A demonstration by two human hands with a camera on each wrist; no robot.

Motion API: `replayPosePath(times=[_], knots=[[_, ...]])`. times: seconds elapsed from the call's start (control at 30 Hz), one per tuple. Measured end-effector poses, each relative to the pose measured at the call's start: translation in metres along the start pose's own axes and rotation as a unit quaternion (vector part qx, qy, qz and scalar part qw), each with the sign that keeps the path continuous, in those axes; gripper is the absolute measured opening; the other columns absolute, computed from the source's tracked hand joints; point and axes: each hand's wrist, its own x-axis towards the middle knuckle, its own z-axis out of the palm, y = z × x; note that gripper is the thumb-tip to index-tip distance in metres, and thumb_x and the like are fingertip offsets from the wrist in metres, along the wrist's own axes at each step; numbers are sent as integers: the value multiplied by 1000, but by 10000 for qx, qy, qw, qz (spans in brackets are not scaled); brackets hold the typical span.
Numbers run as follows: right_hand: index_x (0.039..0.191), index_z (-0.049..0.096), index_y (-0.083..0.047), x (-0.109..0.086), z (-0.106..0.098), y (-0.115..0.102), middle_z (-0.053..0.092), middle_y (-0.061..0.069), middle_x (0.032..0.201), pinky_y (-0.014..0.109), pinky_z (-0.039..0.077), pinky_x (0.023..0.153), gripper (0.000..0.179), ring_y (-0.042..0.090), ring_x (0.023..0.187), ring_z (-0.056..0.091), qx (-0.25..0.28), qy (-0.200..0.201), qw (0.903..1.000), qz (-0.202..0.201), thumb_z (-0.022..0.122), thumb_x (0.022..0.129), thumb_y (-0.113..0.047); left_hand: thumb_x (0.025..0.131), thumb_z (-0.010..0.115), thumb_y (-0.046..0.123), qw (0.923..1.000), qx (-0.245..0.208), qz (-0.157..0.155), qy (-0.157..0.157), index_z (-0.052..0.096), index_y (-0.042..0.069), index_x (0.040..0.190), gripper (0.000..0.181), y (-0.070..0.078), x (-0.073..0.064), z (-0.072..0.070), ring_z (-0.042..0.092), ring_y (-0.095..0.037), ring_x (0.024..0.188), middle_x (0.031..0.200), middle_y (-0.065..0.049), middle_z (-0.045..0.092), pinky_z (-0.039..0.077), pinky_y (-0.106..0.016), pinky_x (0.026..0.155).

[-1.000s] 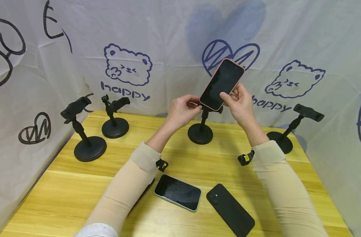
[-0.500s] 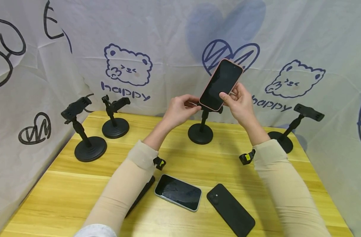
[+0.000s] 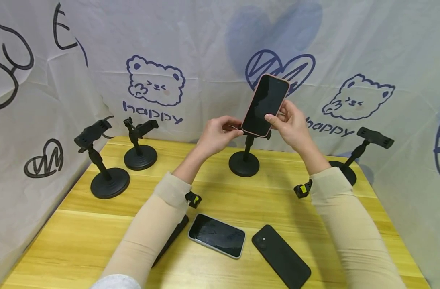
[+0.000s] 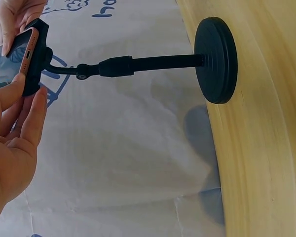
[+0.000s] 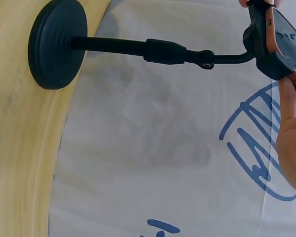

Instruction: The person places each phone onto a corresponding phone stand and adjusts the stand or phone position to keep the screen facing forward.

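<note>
A smartphone in a pink case (image 3: 265,105) leans at a slant, screen toward me, over the middle black phone stand (image 3: 244,163). My right hand (image 3: 293,127) grips its right edge, thumb on the screen. At the lower left corner, my left hand (image 3: 220,134) pinches with thumb and curled fingers around the stand's clamp and the phone's end. The left wrist view shows the clamp (image 4: 38,64) behind the phone's bottom edge (image 4: 29,52), left fingertips at the clamp's end. In the right wrist view the phone (image 5: 274,32) sits against the clamp, and right fingertips touch its lower side.
Two black phone stands (image 3: 109,182) (image 3: 140,156) are on the left of the wooden table (image 3: 79,228), another stand (image 3: 373,138) on the right. Nearer lie a grey-edged phone (image 3: 217,235), a black phone (image 3: 281,257) and a dark phone (image 3: 173,239) partly under the left sleeve.
The pink-cased phone has turned more upright, its top swinging left over the stand. My right hand has shifted slightly left with it; my left hand stays at the clamp.
</note>
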Motion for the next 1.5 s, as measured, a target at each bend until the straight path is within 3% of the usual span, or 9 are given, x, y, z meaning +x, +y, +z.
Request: replayPosePath(times=[0.4,0.6,0.8,1.03,1.2,1.33,1.5], knots=[[136,54,4,8,-1,-13,71,21,121,24,62,78,41,5,94,73,-315,-560,9979,49,68,99,1,96,77,14,9997,-39,-191,127,74,5,120,25,-3,0,2,70,-19,97,111,-7,75,59,-33,84],[135,56,3,10,-2,-15,73,17,116,23,61,77,40,4,90,73,-486,-632,9965,234,70,98,-2,96,77,15,9991,-162,-331,221,74,6,120,26,-3,-1,4,69,-19,97,111,-7,75,58,-32,83],[137,57,0,13,-4,-12,75,3,111,24,62,77,42,8,92,74,1,-575,9971,507,72,98,-7,95,78,14,9985,-215,-344,363,74,6,120,26,-3,-1,7,69,-20,99,111,-7,74,59,-33,85],[146,52,-3,20,-3,-24,70,8,125,22,61,79,49,10,99,71,394,-178,9978,509,68,102,-19,96,77,14,9985,-285,-335,337,73,6,122,28,-4,0,9,70,-20,102,114,-7,74,59,-33,88],[139,56,-4,25,-2,-35,72,6,122,20,60,73,38,11,93,69,303,253,9984,414,65,104,-15,100,72,14,9982,-442,-400,37,69,5,132,34,-5,0,10,70,-22,107,121,-10,73,59,-32,92],[141,55,-4,27,-2,-36,72,7,124,20,59,72,38,9,91,69,12,279,9986,443,64,105,-14,104,64,14,9959,-695,-526,-232,62,3,142,40,-7,-1,13,73,-24,108,125,-14,72,59,-31,94],[140,57,-3,28,-2,-33,73,4,117,20,60,71,38,8,89,70,-37,258,9990,359,65,104,-13,106,59,14,9943,-855,-574,-290,59,-1,144,41,-10,-2,15,74,-28,105,121,-18,73,59,-39,95]])
